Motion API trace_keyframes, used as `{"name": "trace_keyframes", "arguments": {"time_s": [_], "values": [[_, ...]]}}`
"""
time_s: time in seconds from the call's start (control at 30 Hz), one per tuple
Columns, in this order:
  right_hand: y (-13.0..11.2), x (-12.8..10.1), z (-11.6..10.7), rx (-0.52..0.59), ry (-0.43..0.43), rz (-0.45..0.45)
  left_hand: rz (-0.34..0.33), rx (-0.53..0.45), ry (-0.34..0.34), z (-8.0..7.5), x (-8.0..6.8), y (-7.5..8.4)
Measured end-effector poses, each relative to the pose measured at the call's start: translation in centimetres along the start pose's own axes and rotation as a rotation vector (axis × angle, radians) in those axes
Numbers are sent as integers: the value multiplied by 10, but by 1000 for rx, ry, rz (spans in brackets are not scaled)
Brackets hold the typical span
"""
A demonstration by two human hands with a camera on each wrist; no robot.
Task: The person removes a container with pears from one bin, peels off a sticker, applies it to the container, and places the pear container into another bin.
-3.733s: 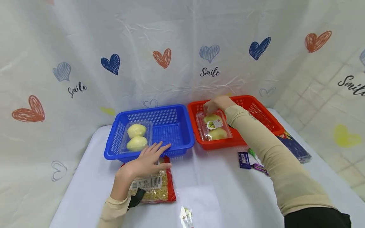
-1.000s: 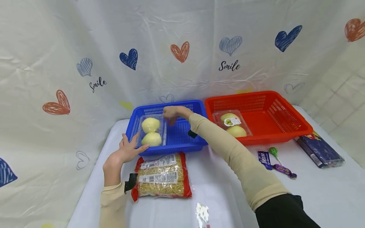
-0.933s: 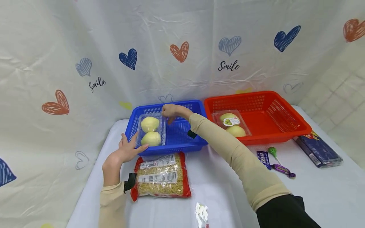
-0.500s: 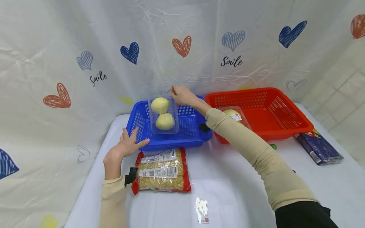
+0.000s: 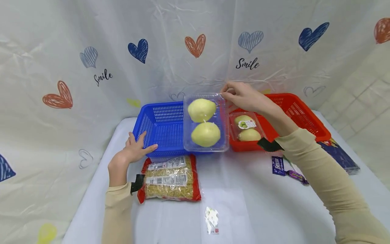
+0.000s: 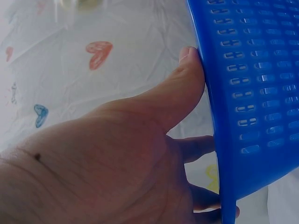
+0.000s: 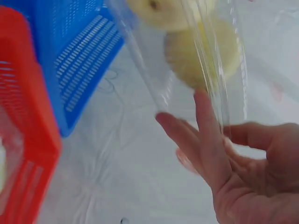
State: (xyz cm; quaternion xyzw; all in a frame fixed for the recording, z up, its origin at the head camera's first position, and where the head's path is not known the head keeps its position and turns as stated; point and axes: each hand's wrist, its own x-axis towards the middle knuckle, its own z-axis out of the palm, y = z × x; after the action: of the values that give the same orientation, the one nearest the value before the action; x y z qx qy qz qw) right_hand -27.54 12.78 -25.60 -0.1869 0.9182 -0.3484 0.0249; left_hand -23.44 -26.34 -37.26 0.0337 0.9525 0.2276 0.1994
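My right hand [image 5: 248, 96] pinches a clear plastic fruit box [image 5: 224, 144] by its far right corner, between thumb and fingers. Two pale yellow-green round fruits [image 5: 205, 134] are inside it. The box is held up over the right part of the blue basket [image 5: 172, 149], close to the red basket [image 5: 326, 134]. My left hand [image 5: 129, 154] rests at the blue basket's near left corner, fingers spread and thumb along the rim. In the left wrist view, the thumb [image 6: 182, 88] touches the blue rim [image 6: 212, 116] and the other fingertips go behind it.
A second fruit box with a label [image 5: 247, 124] lies in the red basket. In front of the blue basket lies a red-edged bag of pasta-like pieces [image 5: 169, 181]. Wrapped sweets [image 5: 278, 166] and a dark blue pack [image 5: 341, 157] lie at the right, a small shiny packet [image 5: 211, 218] in front.
My right hand went from the red basket to the blue one, took hold of the fruit box there, then lifted it up and right. My left hand shifted to the blue basket's corner.
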Motion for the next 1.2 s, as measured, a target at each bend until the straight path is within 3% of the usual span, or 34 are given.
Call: {"name": "trace_keyframes", "arguments": {"time_s": [0.23, 0.37, 0.53, 0.7, 0.93, 1.2], "values": [[40, -74, -3, 54, -162, 49, 7, -7, 0, -1, 0, -1], [70, -104, 4, 44, -198, 42, 11, -6, 0, -1, 2, 0], [99, -131, 18, 158, -298, 59, 11, -2, -12, 1, 2, -1], [117, -147, 38, 254, -386, 80, 16, -15, -8, 2, -1, -1], [141, -155, 60, 282, -357, 162, 27, -4, -27, 7, -4, -7], [153, -143, 61, 165, -313, 171, 54, 13, -5, -1, 2, -3]]}}
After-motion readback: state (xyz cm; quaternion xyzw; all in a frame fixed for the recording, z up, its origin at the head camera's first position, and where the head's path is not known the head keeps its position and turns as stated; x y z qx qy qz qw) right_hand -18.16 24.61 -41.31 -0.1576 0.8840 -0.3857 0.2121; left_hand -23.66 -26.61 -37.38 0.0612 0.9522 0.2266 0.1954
